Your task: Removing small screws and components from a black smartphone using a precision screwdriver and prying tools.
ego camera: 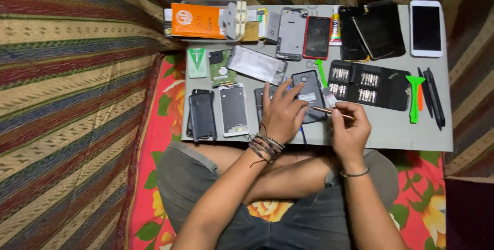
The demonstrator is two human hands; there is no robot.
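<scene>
My left hand (282, 112) rests with spread fingers on a dark phone (310, 95) lying back-up on a grey board (401, 129), pinning it down. My right hand (350, 129) pinches a thin copper-coloured screwdriver (329, 111), whose tip points left at the phone's lower right edge. Several cord bracelets circle my left wrist and a thin bangle my right. I sit cross-legged with the board over my knees.
The board also carries a black bit case (368, 84), green pry tools (414, 98), black spudgers (432, 95), a white phone (426, 27), a red phone (317, 37), several dark phones and frames, a small hard drive (222, 69) and an orange box (198, 21). Striped fabric surrounds it.
</scene>
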